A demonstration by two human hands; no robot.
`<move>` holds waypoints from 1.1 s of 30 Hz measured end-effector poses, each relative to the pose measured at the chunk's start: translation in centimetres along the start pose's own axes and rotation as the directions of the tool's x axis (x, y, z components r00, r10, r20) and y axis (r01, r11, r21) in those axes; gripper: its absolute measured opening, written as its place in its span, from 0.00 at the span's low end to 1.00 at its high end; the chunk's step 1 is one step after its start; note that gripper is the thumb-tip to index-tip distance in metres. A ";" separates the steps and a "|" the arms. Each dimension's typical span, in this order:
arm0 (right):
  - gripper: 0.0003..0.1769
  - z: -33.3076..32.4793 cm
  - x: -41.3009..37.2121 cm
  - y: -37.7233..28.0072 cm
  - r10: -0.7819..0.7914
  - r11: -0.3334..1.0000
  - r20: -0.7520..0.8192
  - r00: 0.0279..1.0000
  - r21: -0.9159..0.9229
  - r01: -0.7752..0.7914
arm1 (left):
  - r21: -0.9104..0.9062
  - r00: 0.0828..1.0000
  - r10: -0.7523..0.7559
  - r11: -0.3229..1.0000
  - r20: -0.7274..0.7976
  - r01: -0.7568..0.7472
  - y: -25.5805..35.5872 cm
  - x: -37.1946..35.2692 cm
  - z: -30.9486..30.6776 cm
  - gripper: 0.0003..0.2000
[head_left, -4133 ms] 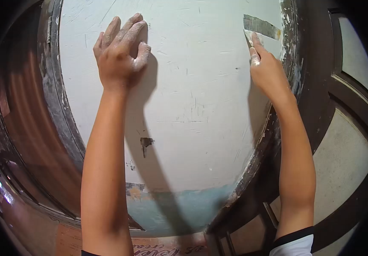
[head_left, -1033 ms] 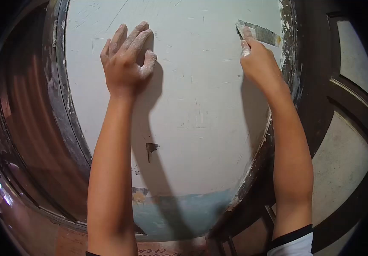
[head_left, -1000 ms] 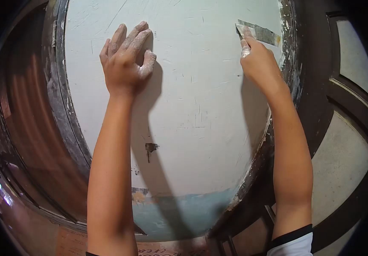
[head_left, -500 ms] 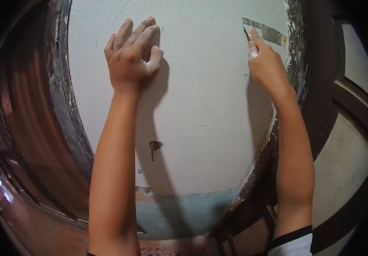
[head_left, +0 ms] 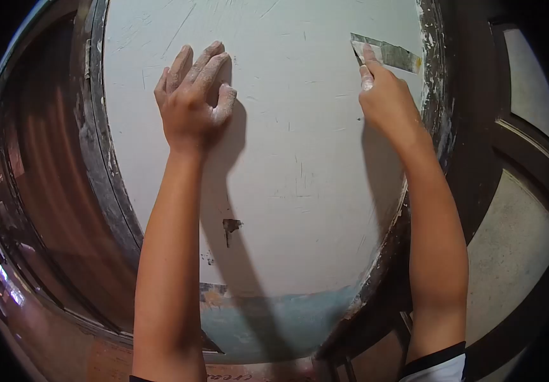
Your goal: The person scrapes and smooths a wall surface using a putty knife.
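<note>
A large pale panel [head_left: 287,146] with scratches fills the middle of the view. My left hand [head_left: 195,95], dusted white, lies against its upper left part with the fingers spread and holds nothing. At the upper right, my right hand [head_left: 386,92] grips a flat scraper [head_left: 358,49], its index finger stretched along the tool. The scraper's blade rests at the left end of a dark bare strip [head_left: 399,57]. Part of the tool is hidden by the fingers.
A worn dark frame [head_left: 96,127] edges the panel. Lower down are a small dark patch [head_left: 230,226] and a blue-green band [head_left: 255,318]. Dark paneling with pale insets [head_left: 510,248] stands at the right, brownish reflective panes [head_left: 45,159] at the left.
The panel, the dark strip and both hands sit slightly lower in the view. My right hand and the scraper also appear a little further left; their place against the strip looks nearly the same.
</note>
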State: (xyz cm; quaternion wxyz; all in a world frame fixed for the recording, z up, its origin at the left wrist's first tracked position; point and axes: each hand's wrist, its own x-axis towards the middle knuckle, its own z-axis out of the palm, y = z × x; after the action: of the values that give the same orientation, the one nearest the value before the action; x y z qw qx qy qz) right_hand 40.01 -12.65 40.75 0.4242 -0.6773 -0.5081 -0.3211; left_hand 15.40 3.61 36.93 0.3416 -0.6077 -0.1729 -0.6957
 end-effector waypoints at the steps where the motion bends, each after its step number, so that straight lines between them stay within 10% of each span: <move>1: 0.31 -0.6 0.1 -0.9 0.054 0.998 0.035 0.998 -0.013 -0.054 | 0.016 1.000 -0.001 1.000 -0.004 0.001 0.0 -0.1 0.1 0.23; 33: 0.31 0.0 1.1 -0.7 0.098 0.994 0.055 0.994 -0.051 -0.095 | 0.037 1.000 -0.008 0.999 0.004 0.008 0.3 0.0 0.0 0.23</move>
State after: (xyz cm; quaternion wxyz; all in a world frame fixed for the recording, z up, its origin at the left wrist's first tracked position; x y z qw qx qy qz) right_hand 39.68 -12.14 41.87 0.4082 -0.7200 -0.4788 -0.2929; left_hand 15.61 3.40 36.85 0.3500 -0.6018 -0.1889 -0.6926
